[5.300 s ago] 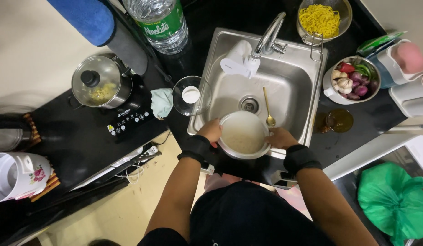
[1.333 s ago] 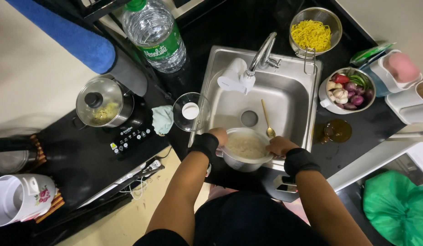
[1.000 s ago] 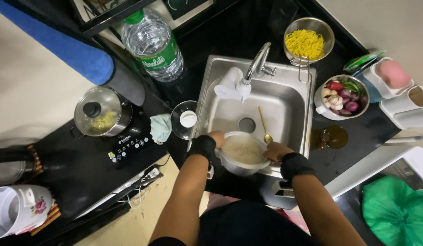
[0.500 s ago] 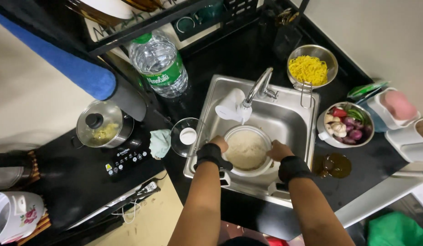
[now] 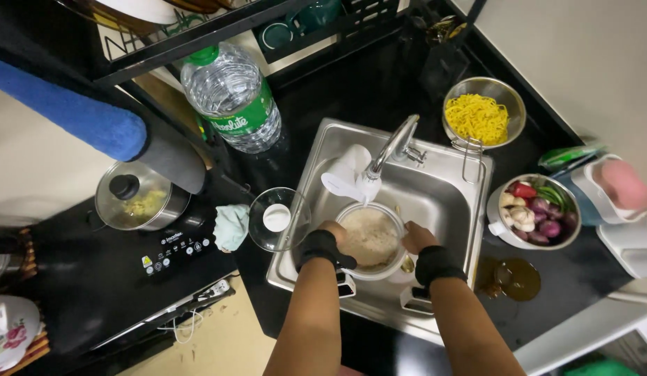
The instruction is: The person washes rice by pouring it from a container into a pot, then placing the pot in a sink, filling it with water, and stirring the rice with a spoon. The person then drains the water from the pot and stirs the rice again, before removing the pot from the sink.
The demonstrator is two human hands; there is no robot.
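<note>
A round white pot of wet rice (image 5: 371,238) is held over the steel sink (image 5: 449,198), just under the white filter head of the tap (image 5: 345,177). My left hand (image 5: 332,232) grips the pot's left rim and my right hand (image 5: 415,237) grips its right rim. Both wrists wear black bands. I cannot tell whether water is running from the tap. The gold spoon seen earlier in the sink is hidden behind the pot.
A glass lid (image 5: 278,218) and a light green cloth (image 5: 231,226) lie left of the sink. Further left is a lidded pot (image 5: 138,198) on an induction cooker. A large water bottle (image 5: 230,99), strainer of yellow noodles (image 5: 483,116) and bowl of vegetables (image 5: 534,210) surround the sink.
Both hands carried the rice pot from the sink's near edge further in, up under the tap's filter head. My view shifted forward over the counter.
</note>
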